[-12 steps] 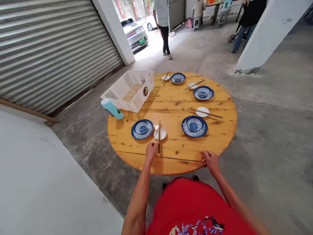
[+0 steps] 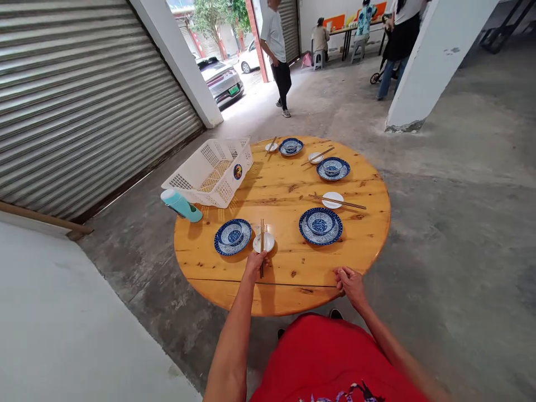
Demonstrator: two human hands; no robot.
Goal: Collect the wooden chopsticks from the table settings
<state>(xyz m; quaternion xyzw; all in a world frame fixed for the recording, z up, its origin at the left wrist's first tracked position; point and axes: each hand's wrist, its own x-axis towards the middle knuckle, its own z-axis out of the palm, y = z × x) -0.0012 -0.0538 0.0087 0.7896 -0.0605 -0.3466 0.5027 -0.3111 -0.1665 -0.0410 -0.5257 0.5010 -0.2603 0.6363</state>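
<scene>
At the near edge of the round varnished pine bench (image 2: 288, 268), lying across a small white ceramic saucer (image 2: 263, 242) and pointing away from the body: a pair of slim brown wooden chopsticks (image 2: 262, 245), near ends touching the left hand (image 2: 254, 261). Judging them light, stiff and smooth, apt to roll or scissor apart if nudged on one stick only; best pinched together near the thick near ends, both sticks at once. Judging the saucer beneath as light, glazed and breakable, likely sliding easily on the varnish.

Reaching forward with the left arm nearly straight, wrist low over the wood, fingers curled loosely around the chopstick ends; whether pinching them or merely touching, cannot tell at this size. Resting the right hand (image 2: 350, 283) on the bench rim, fingers folded into a loose fist, gripping nothing visible, arm bent and angled in from the right.

Sitting just left of the saucer: a blue-and-white patterned plate with a matching bowl on it (image 2: 233, 235). Standing to the right, apart from the chopsticks: a second blue-and-white plate and bowl (image 2: 320, 225), with more settings farther round. Lying on its side at the left edge: a teal plastic bottle (image 2: 181, 204), beside a white plastic lattice basket (image 2: 209, 173). Standing beyond on the concrete floor: a person in a white shirt (image 2: 277, 50).
</scene>
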